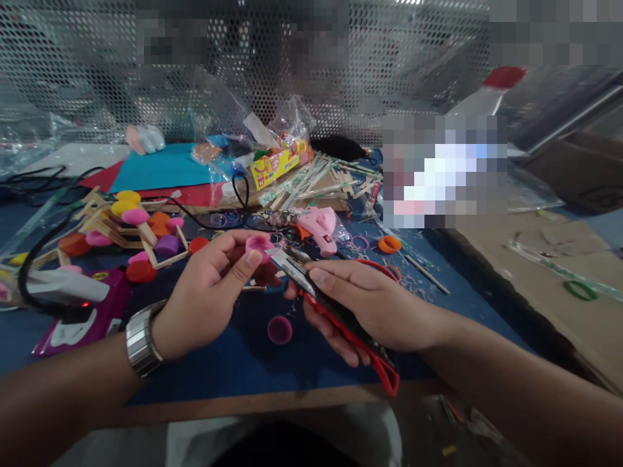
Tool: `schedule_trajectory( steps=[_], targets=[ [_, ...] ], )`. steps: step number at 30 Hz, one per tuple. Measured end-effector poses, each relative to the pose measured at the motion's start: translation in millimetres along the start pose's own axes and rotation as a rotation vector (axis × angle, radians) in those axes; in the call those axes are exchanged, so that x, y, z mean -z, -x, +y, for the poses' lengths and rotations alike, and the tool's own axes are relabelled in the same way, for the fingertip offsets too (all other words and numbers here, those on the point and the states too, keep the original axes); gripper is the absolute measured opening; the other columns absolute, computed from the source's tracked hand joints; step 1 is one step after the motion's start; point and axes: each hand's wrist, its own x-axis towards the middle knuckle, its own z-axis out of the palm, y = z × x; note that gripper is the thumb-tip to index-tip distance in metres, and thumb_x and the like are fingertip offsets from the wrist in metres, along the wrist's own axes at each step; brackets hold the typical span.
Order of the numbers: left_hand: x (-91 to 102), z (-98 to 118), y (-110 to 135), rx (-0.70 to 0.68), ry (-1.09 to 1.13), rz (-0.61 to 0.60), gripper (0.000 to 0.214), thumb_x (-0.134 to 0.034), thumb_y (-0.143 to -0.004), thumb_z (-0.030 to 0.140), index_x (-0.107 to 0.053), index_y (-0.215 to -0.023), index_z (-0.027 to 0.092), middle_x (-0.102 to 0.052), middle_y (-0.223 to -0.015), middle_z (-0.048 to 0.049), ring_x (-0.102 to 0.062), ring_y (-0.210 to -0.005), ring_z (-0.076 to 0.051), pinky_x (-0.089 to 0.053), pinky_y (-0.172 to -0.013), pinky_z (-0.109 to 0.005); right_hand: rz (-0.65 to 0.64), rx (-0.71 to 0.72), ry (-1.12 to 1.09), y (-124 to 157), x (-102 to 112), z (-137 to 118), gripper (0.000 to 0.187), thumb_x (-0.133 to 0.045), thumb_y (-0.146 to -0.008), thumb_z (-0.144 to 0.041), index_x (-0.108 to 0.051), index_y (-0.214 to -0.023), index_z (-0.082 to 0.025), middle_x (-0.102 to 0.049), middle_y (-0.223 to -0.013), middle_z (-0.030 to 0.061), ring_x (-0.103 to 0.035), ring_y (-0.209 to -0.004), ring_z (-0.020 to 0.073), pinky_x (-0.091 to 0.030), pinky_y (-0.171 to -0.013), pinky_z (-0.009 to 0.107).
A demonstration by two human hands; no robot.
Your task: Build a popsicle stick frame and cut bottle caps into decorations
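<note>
Between the thumb and fingers of my left hand [209,292] is a pink bottle cap [257,248], its hollow side partly showing. My right hand [370,305] is wrapped round a red-and-black cutter [341,318] with a flat metal blade. The blade's tip meets the rim of the cap; whether it has cut in, I cannot tell. Below both hands, a second pink cap [280,329] lies on the blue table [219,370]. Just beyond my hands rests a pink glue gun [318,227].
Stick frames with coloured caps [141,230] stand at the left, behind a purple packet [87,318]. At the back are blue sheets [165,170], a yellow box [277,165] and wooden sticks [316,181]. An orange ring [389,244] and plastic shavings lie right; cardboard [545,272] is farther right.
</note>
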Motion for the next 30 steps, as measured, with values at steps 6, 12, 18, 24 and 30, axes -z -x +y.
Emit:
schedule_trajectory(
  steps=[6,12,18,24,30],
  targets=[
    [-3.0,0.7,-0.4,-0.033,-0.109,-0.028,0.03,-0.07,-0.094,0.043,-0.068,-0.111,0.018,-0.078,-0.084,-0.0051,-0.075,-0.075,-0.019,-0.063,-0.068,-0.028,-0.049,-0.024,-0.05,-0.3,0.7,0.0,0.028,-0.035,-0.11,-0.036,-0.055,-0.103,-0.018,-0.057,-0.062,-0.0053,-0.052,-0.033,0.0061,-0.04,-0.031,0.012],
    [-4.2,-0.5,0.5,-0.039,-0.119,-0.04,0.029,-0.07,-0.095,0.041,-0.066,-0.113,0.018,-0.078,-0.084,-0.0048,-0.074,-0.073,-0.019,-0.062,-0.069,-0.029,-0.022,-0.03,-0.032,-0.9,-3.2,0.3,0.028,-0.032,-0.111,-0.036,-0.055,-0.109,-0.018,-0.056,-0.062,-0.0061,-0.05,-0.032,0.0066,-0.041,-0.03,0.014],
    [-3.3,-3.3,-0.8,-0.021,-0.103,-0.009,0.031,-0.073,-0.093,0.039,-0.066,-0.112,0.017,-0.078,-0.091,-0.006,-0.075,-0.077,-0.018,-0.062,-0.074,-0.029,0.019,-0.012,0.03,-1.4,-6.5,-0.1,0.03,-0.034,-0.111,-0.036,-0.056,-0.113,-0.017,-0.056,-0.065,-0.0053,-0.054,-0.037,0.0067,-0.044,-0.032,0.013],
    [-4.1,-4.5,-0.4,-0.031,-0.005,0.021,0.029,-0.079,-0.089,0.036,-0.063,-0.106,0.019,-0.077,-0.095,-0.0048,-0.075,-0.088,-0.019,-0.064,-0.073,-0.028,0.038,0.02,0.075,-1.9,-3.3,-0.7,0.031,-0.038,-0.109,-0.04,-0.057,-0.116,-0.017,-0.055,-0.064,-0.0057,-0.053,-0.037,0.0069,-0.041,-0.031,0.013],
    [-3.8,-4.9,-0.7,-0.039,-0.016,0.041,0.026,-0.08,-0.087,0.033,-0.065,-0.104,0.019,-0.077,-0.095,-0.0046,-0.074,-0.086,-0.018,-0.062,-0.071,-0.026,0.017,0.013,0.047,-1.2,-5.4,1.4,0.029,-0.036,-0.11,-0.038,-0.056,-0.115,-0.017,-0.056,-0.064,-0.0057,-0.053,-0.036,0.0068,-0.041,-0.031,0.014]
  ],
)
